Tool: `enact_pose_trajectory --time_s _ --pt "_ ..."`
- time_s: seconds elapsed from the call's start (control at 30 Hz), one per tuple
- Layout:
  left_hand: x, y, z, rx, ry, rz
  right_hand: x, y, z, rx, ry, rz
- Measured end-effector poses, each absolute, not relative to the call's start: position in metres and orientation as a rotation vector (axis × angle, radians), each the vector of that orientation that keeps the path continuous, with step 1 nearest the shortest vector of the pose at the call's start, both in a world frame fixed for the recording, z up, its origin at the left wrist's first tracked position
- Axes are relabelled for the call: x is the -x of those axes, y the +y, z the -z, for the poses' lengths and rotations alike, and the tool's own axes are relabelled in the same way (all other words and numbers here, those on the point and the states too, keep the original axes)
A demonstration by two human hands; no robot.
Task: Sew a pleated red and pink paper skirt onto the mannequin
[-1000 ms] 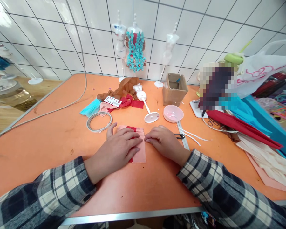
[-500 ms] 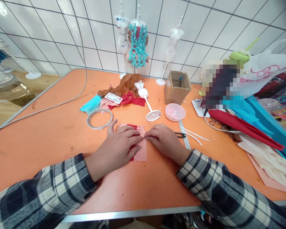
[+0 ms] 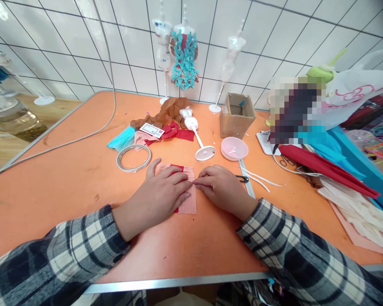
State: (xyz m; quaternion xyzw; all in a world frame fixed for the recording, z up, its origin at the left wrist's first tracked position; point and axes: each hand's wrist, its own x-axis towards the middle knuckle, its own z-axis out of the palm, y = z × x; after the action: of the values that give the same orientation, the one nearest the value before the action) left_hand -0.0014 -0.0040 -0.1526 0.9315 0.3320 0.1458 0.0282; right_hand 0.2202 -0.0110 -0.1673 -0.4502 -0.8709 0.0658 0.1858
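Observation:
A small pink crepe paper piece [image 3: 189, 205] with a red strip lies on the table in front of me. Several narrow folds cross its upper part. My left hand [image 3: 161, 193] rests flat over its left side, fingers stretched out and thumb apart, hiding much of the paper. At the paper's right edge, my right hand [image 3: 221, 187] pinches with thumb and forefinger close to the left fingertips. A black clip-like tool [image 3: 243, 179] shows just beyond the right hand, partly covered by it. Left of the paper sits a roll of tape [image 3: 133, 158].
Behind the hands are a toppled white mannequin stand [image 3: 198, 136], a pink bowl [image 3: 234, 148], a cardboard box [image 3: 238, 115] and crumpled brown paper [image 3: 169, 114]. A metal ruler [image 3: 249, 187] and white strips lie to the right, beside piled coloured paper [image 3: 332, 170].
Both hands keep nearly the same place on the paper. The whole view has shifted very slightly; nothing has been let go.

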Motion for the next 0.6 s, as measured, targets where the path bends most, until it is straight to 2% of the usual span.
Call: enact_pose_trajectory --time_s 0.2,0.6 --pt "0.005 -0.001 0.150 -2.825 1.006 -0.391 -0.219 -0.017 0.155 1.281 -2.578 -0.066" --pt "0.004 -0.003 0.154 -2.962 0.975 -0.428 -0.225 -0.010 0.161 1.272 -2.448 -0.299"
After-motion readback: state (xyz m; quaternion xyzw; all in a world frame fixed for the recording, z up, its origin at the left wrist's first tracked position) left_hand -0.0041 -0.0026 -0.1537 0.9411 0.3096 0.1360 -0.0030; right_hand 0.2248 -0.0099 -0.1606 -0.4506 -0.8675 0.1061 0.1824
